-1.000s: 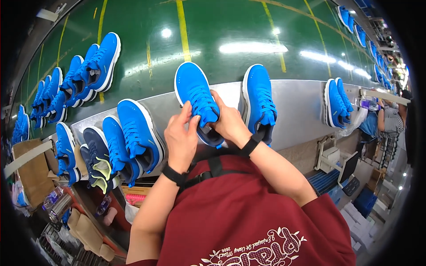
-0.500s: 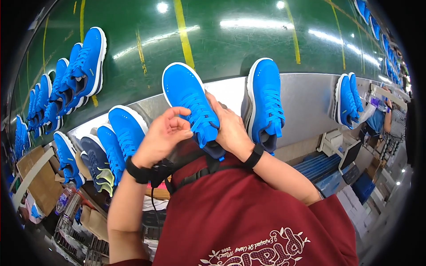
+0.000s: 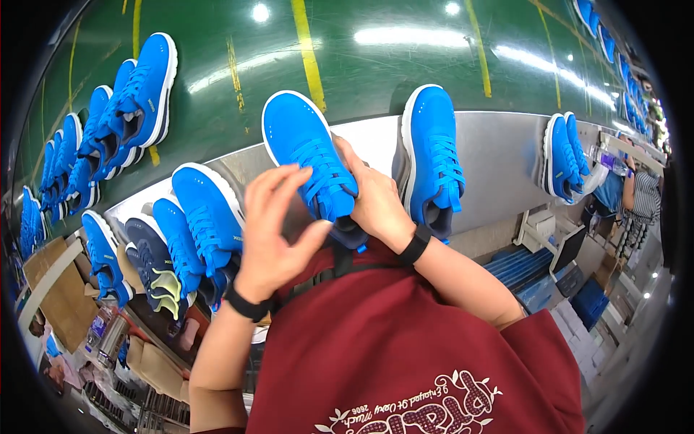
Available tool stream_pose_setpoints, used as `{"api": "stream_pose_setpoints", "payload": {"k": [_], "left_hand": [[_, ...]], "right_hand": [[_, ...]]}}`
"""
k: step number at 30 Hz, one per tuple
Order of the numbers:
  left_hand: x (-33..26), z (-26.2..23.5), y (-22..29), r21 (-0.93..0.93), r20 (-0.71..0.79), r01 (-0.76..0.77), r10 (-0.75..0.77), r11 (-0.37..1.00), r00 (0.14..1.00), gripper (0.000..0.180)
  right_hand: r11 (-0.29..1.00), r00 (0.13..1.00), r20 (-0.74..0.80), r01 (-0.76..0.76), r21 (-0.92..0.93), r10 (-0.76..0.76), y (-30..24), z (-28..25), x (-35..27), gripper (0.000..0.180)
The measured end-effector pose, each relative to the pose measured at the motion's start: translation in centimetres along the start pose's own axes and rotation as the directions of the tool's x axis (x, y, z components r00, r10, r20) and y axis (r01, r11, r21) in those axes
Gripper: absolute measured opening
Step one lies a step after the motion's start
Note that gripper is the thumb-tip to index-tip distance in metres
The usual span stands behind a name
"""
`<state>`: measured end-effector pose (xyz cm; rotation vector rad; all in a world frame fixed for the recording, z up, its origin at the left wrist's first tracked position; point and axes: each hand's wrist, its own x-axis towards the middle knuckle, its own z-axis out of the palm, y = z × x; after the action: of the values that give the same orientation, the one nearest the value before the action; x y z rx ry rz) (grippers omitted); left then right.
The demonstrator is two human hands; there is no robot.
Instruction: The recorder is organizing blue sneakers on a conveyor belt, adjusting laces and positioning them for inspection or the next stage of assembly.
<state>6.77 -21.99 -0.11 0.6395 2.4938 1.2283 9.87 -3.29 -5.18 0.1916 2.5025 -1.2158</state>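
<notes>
A bright blue sneaker (image 3: 298, 130) with a white sole and blue laces is in front of me, toe pointing away. My right hand (image 3: 376, 206) grips it along its right side; the fingers are partly hidden beneath and behind the shoe. At its left side is my left hand (image 3: 275, 228), fingers apart and thumb spread, holding nothing. Its fingertips are close to the laces; whether they touch I cannot tell. Another blue sneaker (image 3: 430, 145) stands just right of my right hand, toe on the green surface.
The green surface (image 3: 390, 79) with yellow lines runs across the far side, edged by a metal strip (image 3: 499, 166). Several blue sneakers (image 3: 144, 94) stand at left, near dark navy sneakers (image 3: 148, 249). A pair of blue sneakers (image 3: 557, 163) is at right, with a person (image 3: 640, 192) beyond.
My left hand has opened from a loose pinch at the laces and drawn slightly back toward me. My right hand keeps its hold on the sneaker.
</notes>
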Motion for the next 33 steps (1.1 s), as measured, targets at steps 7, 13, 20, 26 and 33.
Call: {"api": "stream_pose_setpoints", "payload": {"k": [7,13,20,26,33], "left_hand": [[-2.5,6.2,-1.8,-0.013,-0.124,0.122,-0.123,0.992,0.985,0.106],[-2.8,7.9,-2.4,0.025,-0.284,0.116,-0.104,0.993,0.953,0.107],[-3.2,8.3,-2.9,0.076,-0.280,0.111,-0.086,0.991,0.956,0.097],[-3.3,8.2,-3.4,0.097,-0.328,0.078,-0.042,0.992,0.944,0.094],[-3.0,7.2,-3.3,0.129,-0.264,0.067,-0.031,0.989,0.964,0.088]], "right_hand": [[0.958,0.950,0.311,-0.071,0.277,-0.020,0.3,-1.0,-2.9,0.076],[0.958,0.999,-0.024,-0.031,0.285,0.039,-2.6,-3.0,-3.1,0.048],[0.970,0.947,-0.257,0.221,0.096,-0.191,-2.4,-0.6,-4.0,0.037],[0.947,0.998,0.057,-0.027,0.321,0.010,-2.9,-3.6,-0.5,0.036],[0.982,0.929,0.369,-0.028,0.188,-0.044,-3.3,-5.0,2.5,0.052]]}}
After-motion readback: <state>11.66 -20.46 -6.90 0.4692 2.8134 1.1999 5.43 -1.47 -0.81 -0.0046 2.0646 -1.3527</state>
